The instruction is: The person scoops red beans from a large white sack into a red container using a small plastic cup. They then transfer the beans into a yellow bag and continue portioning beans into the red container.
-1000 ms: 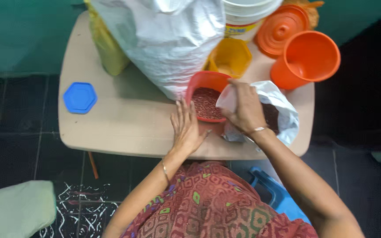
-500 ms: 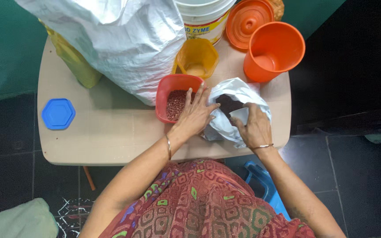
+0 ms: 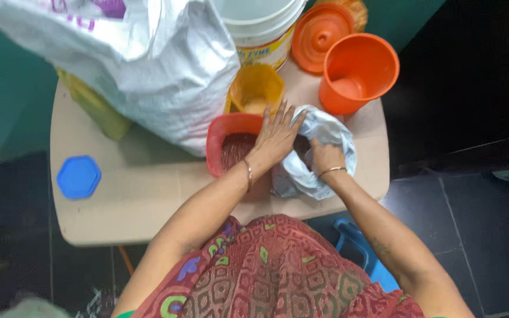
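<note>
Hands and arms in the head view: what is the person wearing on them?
Both arms are bare, with no sleeves showing and no gloves. The left hand has a thin metal bangle at the wrist; the right hand has a similar thin bangle. A faint dark mark shows on the right forearm. No rings can be made out.

I note a red tub (image 3: 229, 148) of dark reddish-brown grain, a pale grey-white plastic bag (image 3: 319, 154), an orange bucket (image 3: 357, 72) with orange lid (image 3: 320, 36), a yellow container (image 3: 255, 88), a blue hexagonal lid (image 3: 78, 176), a white woven sack (image 3: 131, 65), a beige table (image 3: 142, 200), and a maroon garment (image 3: 272, 274) patterned green
</note>
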